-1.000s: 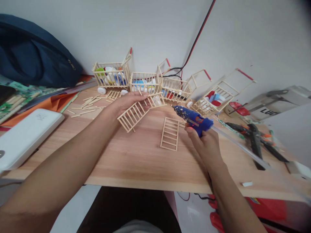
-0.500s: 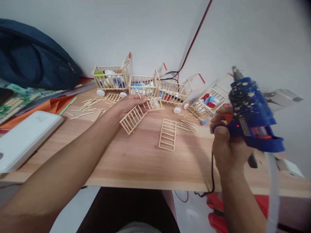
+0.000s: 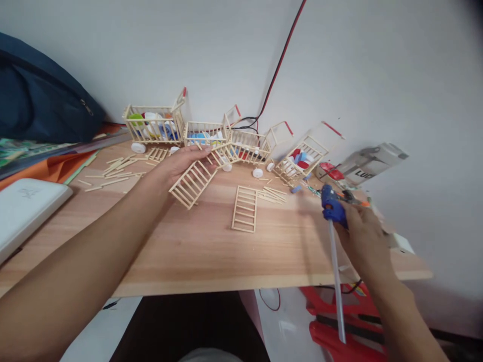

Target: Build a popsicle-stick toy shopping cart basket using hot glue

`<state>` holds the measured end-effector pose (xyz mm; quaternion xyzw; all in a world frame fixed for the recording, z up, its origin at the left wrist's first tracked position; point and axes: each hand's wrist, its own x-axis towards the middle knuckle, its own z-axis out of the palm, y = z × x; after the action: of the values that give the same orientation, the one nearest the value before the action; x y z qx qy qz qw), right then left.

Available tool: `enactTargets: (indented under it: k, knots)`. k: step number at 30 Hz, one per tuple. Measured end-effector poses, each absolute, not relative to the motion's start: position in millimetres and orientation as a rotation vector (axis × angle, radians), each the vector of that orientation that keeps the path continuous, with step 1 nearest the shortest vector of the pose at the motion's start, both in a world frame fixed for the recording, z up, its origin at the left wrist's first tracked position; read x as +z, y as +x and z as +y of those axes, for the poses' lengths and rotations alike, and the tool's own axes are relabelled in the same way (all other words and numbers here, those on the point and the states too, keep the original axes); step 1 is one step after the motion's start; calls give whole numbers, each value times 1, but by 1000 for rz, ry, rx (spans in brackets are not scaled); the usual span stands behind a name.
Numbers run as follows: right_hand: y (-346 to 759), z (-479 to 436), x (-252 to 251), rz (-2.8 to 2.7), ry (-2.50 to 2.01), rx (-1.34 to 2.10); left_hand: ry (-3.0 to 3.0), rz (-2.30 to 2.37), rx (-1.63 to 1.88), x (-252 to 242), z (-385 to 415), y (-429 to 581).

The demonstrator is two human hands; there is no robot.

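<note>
My left hand reaches across the wooden table and pinches a slatted panel of small wooden sticks, holding it tilted against another stick piece. My right hand is closed on a blue glue gun low over the table's right end, a clear glue stick trailing from its back toward me. A flat ladder-like stick panel lies on the table between my hands.
Several small stick-built carts holding coloured bottle caps line the wall. Loose sticks and white caps lie near them. A dark blue bag and white box sit left; pliers and a grey box sit right.
My right hand lifted the glue gun up toward the camera, then lowered it to the table's right end. My left hand kept hold of the slatted panel. The view shifted right.
</note>
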<state>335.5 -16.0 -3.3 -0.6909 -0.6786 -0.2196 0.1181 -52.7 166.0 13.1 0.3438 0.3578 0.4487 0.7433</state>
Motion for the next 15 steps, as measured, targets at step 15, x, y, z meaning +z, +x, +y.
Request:
enactTargets:
  k: [15]
  knots:
    - [392,0,-28,-2323,-1987,-437,757,818,982,19,163,-54]
